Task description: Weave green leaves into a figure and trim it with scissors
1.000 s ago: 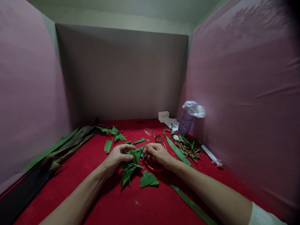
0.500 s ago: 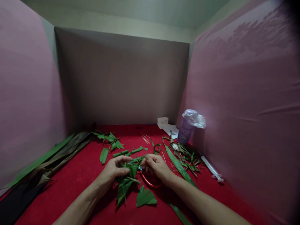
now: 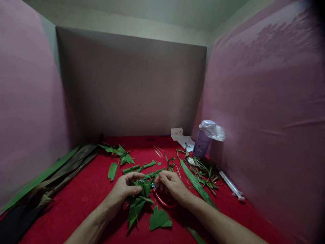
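Note:
My left hand [image 3: 128, 188] is closed on a bundle of folded green leaf pieces [image 3: 146, 188], thumb in front and fingers behind. Beside it, on the right, my right hand [image 3: 169, 184] has its fingers pinched together near the bundle's edge; whatever lies in the pinch is too small or hidden to make out. Red-handled scissors [image 3: 165, 203] lie under my right hand, with part of the metal showing between the hands. Below the bundle, more folded leaf [image 3: 135, 211] points toward me, and cut leaf pieces [image 3: 159, 219] lie on the red cloth.
Several thin sticks [image 3: 158, 151] lie behind the hands. To the right are a long leaf strip [image 3: 195, 181], a pile of stems [image 3: 205, 173], a purple cup [image 3: 201, 144] with plastic on top, and a syringe [image 3: 231, 185]. Long leaves [image 3: 63, 169] line the left side.
The view has shifted slightly, so the cloth's contents sit a little lower. Both hands keep nearly the same pose at the leaf bundle.

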Action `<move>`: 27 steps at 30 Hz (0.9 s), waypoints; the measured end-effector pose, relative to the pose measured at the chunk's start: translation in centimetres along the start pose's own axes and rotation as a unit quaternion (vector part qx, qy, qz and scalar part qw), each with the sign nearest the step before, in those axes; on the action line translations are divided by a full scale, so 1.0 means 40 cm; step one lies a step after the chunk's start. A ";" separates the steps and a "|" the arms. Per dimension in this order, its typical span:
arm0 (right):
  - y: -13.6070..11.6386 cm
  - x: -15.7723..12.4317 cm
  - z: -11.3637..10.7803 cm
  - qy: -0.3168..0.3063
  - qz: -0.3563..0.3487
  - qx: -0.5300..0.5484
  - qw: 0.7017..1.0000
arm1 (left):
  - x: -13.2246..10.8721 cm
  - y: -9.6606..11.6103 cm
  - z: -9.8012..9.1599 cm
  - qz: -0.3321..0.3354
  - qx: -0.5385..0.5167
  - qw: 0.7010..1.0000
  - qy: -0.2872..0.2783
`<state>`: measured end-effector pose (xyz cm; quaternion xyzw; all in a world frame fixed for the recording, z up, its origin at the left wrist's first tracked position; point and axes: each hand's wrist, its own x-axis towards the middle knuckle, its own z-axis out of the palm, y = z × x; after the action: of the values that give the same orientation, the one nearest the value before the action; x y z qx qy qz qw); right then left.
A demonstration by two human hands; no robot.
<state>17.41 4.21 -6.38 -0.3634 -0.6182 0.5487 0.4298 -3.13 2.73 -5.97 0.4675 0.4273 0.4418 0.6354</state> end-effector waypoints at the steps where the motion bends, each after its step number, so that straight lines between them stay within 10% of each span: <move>1: -0.001 -0.001 0.001 -0.001 -0.001 -0.002 1.000 | -0.002 0.003 0.002 -0.001 -0.004 1.000 -0.001; 27: 0.008 0.002 -0.005 -0.007 -0.012 -0.016 1.000 | 0.010 -0.007 -0.006 0.023 0.032 0.999 -0.001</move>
<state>17.56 4.38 -6.68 -0.3588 -0.6340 0.5361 0.4265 -3.24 3.11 -6.35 0.4976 0.4296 0.4420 0.6103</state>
